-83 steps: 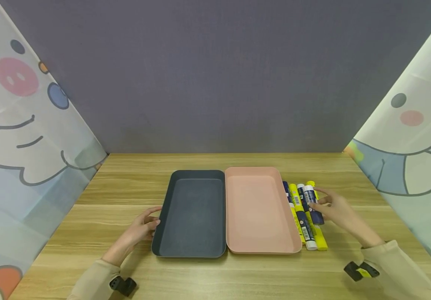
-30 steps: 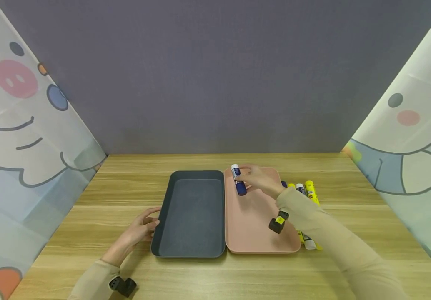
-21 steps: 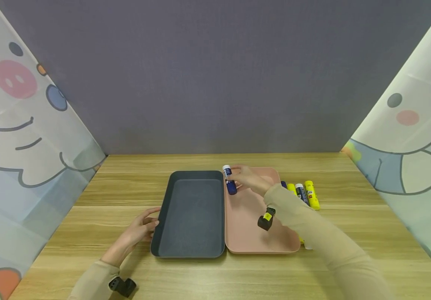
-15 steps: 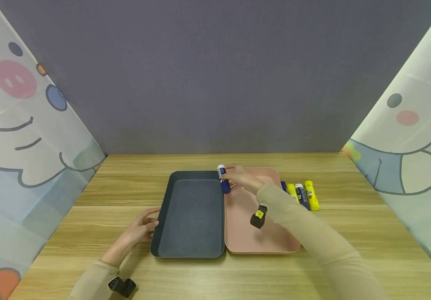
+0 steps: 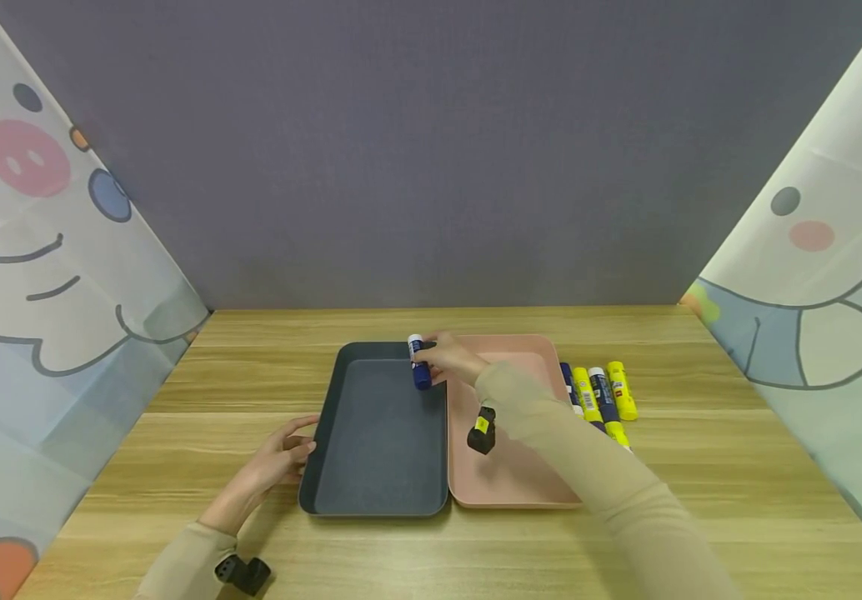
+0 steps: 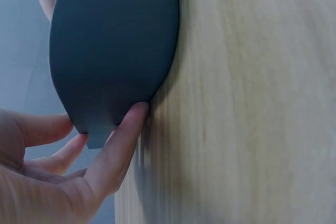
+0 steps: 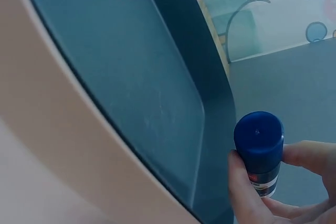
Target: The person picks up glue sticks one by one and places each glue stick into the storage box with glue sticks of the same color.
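My right hand (image 5: pixel 452 358) pinches a dark blue glue stick (image 5: pixel 421 377) with a white end between thumb and fingers. It hangs over the far right corner of the dark grey tray (image 5: pixel 377 467). In the right wrist view the glue stick's blue end (image 7: pixel 259 135) faces the camera, and fingers flank it. My left hand (image 5: pixel 275 457) rests at the grey tray's left side. Seen from the left wrist, its thumb and fingertips touch the tray's outer wall (image 6: pixel 115 51). The inside of the grey tray holds nothing.
A pink tray (image 5: pixel 468 483) stands against the grey one's right side, under my right forearm. To its right lie several blue and yellow glue sticks (image 5: pixel 602 393), partly hidden by the sleeve. A grey panel (image 5: pixel 431 167) rises behind the wooden table (image 5: pixel 266 367).
My right hand picked up the blue glue stick from the group at right and carried it left across the pink tray to above the grey one. The left hand stayed put.
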The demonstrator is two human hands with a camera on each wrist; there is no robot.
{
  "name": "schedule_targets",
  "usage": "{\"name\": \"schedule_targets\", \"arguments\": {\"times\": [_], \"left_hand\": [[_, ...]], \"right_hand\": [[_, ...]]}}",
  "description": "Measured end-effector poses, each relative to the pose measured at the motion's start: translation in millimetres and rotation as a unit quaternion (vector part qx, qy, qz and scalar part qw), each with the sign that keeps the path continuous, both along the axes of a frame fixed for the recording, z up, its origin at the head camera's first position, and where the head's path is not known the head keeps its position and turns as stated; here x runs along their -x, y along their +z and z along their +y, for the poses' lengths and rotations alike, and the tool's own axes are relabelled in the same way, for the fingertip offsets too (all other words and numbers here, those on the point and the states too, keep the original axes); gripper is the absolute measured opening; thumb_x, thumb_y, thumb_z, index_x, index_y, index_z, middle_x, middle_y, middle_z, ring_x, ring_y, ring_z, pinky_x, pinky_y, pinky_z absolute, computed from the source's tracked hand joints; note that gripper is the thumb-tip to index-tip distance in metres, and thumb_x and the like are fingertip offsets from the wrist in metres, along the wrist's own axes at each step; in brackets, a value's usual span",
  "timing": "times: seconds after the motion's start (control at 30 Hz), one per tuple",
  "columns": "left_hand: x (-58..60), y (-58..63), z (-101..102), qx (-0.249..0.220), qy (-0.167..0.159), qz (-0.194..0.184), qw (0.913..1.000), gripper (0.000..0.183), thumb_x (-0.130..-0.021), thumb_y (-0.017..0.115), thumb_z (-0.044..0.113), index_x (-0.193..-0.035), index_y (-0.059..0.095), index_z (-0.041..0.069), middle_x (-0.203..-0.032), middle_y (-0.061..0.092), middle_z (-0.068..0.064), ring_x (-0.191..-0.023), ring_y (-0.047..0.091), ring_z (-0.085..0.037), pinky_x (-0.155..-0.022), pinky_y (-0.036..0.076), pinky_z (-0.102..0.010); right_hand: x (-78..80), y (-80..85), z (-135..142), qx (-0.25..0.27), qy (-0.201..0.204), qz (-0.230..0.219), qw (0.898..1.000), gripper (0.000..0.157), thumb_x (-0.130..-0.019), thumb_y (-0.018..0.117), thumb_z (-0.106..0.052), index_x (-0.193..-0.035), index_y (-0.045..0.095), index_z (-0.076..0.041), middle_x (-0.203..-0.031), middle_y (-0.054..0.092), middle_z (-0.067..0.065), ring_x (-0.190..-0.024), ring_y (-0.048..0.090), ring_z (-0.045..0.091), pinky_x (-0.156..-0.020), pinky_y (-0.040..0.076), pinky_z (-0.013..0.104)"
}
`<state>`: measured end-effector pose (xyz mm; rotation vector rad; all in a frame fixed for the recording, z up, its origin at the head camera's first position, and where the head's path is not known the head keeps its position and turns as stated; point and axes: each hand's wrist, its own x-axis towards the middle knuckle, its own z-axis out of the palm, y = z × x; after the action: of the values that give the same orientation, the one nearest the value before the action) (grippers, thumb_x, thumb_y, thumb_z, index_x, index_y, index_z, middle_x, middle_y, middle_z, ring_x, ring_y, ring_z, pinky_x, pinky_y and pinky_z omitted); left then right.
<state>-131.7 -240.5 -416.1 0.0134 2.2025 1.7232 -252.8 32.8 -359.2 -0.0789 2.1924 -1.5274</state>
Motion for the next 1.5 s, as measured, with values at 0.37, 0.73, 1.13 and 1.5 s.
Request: {"name": "schedule_targets", "arguments": {"times": [0.37,0.73,1.13,1.5], "left_hand": [[0.7,-1.1,-1,-0.001,0.002,-0.001,1.0000,0.050,-0.091,0.046,0.008,-0.135,0.025,-0.001,-0.108,0.048,-0.022,-0.081,0.058,-0.020,-0.065,0.050,-0.038],[0.7,0.8,1,-0.016,0.003,-0.003,0.9999,0.051,-0.091,0.045,0.006,-0.136,0.022,-0.003,-0.109,0.048,-0.024,-0.081,0.057,-0.020,-0.065,0.050,-0.038],[-0.3,-0.1,-1,-0.022,-0.006,-0.005,0.9997,0.052,-0.091,0.045,0.007,-0.136,0.021,-0.004,-0.112,0.047,-0.026,-0.082,0.059,-0.023,-0.066,0.050,-0.040],[0.4,-2.0,-3,-0.019,-0.006,-0.003,0.9998,0.051,-0.091,0.045,0.007,-0.136,0.022,-0.003,-0.113,0.047,-0.027,-0.083,0.059,-0.024,-0.066,0.050,-0.039]], "right_hand": [[5.2,-12.7,-25,0.016,-0.012,-0.026,0.999,0.054,-0.085,0.056,-0.009,-0.132,0.032,0.004,-0.112,0.052,0.026,-0.087,0.060,0.034,-0.067,0.051,0.038],[11.2,-27.1,-42,-0.001,-0.043,-0.037,0.998,0.042,-0.084,0.056,-0.007,-0.121,0.042,0.007,-0.103,0.056,0.026,-0.083,0.060,0.034,-0.068,0.051,0.038],[13.8,-38.6,-46,-0.001,-0.066,-0.042,0.997,0.045,-0.084,0.057,-0.008,-0.123,0.039,0.008,-0.103,0.055,0.026,-0.087,0.058,0.036,-0.070,0.051,0.040],[46.6,-82.3,-48,0.003,-0.063,-0.048,0.997,0.050,-0.077,0.066,-0.007,-0.118,0.041,0.007,-0.094,0.057,0.025,-0.076,0.059,0.035,-0.060,0.051,0.041]]}}
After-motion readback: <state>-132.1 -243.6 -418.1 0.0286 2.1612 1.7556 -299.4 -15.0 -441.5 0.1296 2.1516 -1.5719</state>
